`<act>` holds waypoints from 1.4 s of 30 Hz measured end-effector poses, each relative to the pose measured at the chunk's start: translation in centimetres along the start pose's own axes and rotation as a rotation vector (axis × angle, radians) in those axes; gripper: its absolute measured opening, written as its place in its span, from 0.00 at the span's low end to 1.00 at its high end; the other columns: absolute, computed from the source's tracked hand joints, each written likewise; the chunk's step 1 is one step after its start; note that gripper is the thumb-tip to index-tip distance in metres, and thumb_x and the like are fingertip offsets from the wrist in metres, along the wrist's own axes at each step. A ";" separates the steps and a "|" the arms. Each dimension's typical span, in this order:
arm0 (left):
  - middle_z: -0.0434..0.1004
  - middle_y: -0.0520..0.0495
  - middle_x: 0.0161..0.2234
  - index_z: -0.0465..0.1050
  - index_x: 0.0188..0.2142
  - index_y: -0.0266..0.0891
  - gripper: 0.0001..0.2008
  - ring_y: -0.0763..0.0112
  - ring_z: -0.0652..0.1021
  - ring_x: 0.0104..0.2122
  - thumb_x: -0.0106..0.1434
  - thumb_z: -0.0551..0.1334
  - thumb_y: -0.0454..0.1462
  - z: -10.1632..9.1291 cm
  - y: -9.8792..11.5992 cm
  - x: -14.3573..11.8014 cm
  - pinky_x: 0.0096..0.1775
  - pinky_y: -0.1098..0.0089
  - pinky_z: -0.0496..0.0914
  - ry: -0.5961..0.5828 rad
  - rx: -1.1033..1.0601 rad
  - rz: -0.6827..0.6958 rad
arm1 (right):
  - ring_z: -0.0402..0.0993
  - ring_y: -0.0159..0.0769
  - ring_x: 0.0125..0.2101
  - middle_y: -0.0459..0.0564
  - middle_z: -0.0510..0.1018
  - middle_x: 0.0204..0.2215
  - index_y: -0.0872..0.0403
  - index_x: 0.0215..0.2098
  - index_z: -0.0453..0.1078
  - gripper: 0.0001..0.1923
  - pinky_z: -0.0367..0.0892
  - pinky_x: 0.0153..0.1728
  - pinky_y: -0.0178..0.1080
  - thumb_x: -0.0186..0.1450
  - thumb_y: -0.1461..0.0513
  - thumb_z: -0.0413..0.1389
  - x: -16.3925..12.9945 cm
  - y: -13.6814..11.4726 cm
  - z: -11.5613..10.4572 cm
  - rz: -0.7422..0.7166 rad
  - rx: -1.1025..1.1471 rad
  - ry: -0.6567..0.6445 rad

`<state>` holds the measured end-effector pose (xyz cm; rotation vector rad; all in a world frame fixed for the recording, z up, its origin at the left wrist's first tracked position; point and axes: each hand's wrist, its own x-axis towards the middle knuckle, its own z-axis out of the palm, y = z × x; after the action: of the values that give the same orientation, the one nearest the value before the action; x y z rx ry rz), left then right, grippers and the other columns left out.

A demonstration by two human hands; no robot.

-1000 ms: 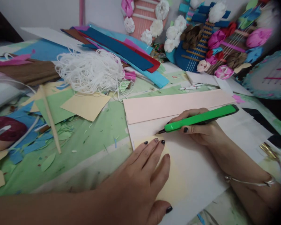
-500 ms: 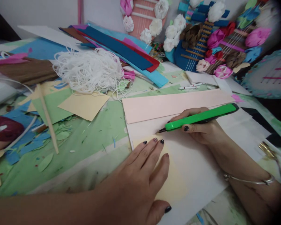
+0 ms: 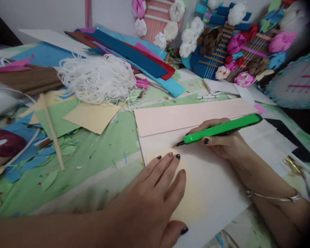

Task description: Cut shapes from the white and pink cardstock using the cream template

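My right hand [image 3: 219, 137] grips a green utility knife [image 3: 222, 128] with a black end. Its narrow tip points left and down, touching or just above the upper edge of a pale yellow paper piece [image 3: 193, 199]. That piece lies on a white sheet [image 3: 222, 193]. Flat over the yellow paper rests my left hand [image 3: 157, 189], its fingers stretched out and the fingertips close to the knife tip. Part of the yellow paper is hidden under this hand. A folded pale pink strip [image 3: 191, 115] lies along the top of the white sheet.
A tangled heap of white cord [image 3: 98, 77] lies behind on the left, near folded coloured paper [image 3: 134, 51]. A wooden stick [image 3: 51, 132] rests among paper scraps [image 3: 41, 158]. Guitar-shaped crafts with paper flowers [image 3: 212, 58] stand at the back. Black pieces [image 3: 286, 136] lie right.
The view has shifted very slightly. Both hands and the knife keep nearly the same place on the paper.
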<state>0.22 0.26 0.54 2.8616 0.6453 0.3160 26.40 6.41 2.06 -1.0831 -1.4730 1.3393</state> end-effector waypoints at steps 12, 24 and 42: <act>0.55 0.28 0.65 0.59 0.63 0.30 0.31 0.46 0.59 0.65 0.69 0.52 0.51 -0.1 0.1 -0.1 0.62 0.51 0.57 -0.001 0.001 -0.002 | 0.82 0.42 0.34 0.50 0.85 0.33 0.50 0.32 0.80 0.11 0.77 0.35 0.40 0.50 0.59 0.71 -0.1 -0.1 -0.1 0.029 0.005 0.015; 0.53 0.30 0.66 0.58 0.64 0.32 0.31 0.47 0.57 0.65 0.70 0.51 0.51 0.1 0.2 -0.2 0.62 0.52 0.58 0.000 0.012 -0.018 | 0.82 0.40 0.32 0.50 0.85 0.32 0.51 0.31 0.81 0.12 0.77 0.34 0.37 0.49 0.59 0.71 0.1 0.0 -0.3 0.019 0.008 0.036; 0.55 0.30 0.66 0.59 0.63 0.31 0.31 0.47 0.58 0.65 0.70 0.51 0.50 -0.1 0.1 -0.2 0.62 0.51 0.58 -0.006 -0.005 -0.016 | 0.83 0.42 0.34 0.50 0.85 0.31 0.51 0.31 0.81 0.09 0.77 0.37 0.38 0.50 0.60 0.70 0.2 0.0 -0.3 -0.014 0.043 0.012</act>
<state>0.05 0.08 0.61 2.8505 0.6646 0.3053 26.63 6.66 2.08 -1.0501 -1.4346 1.3467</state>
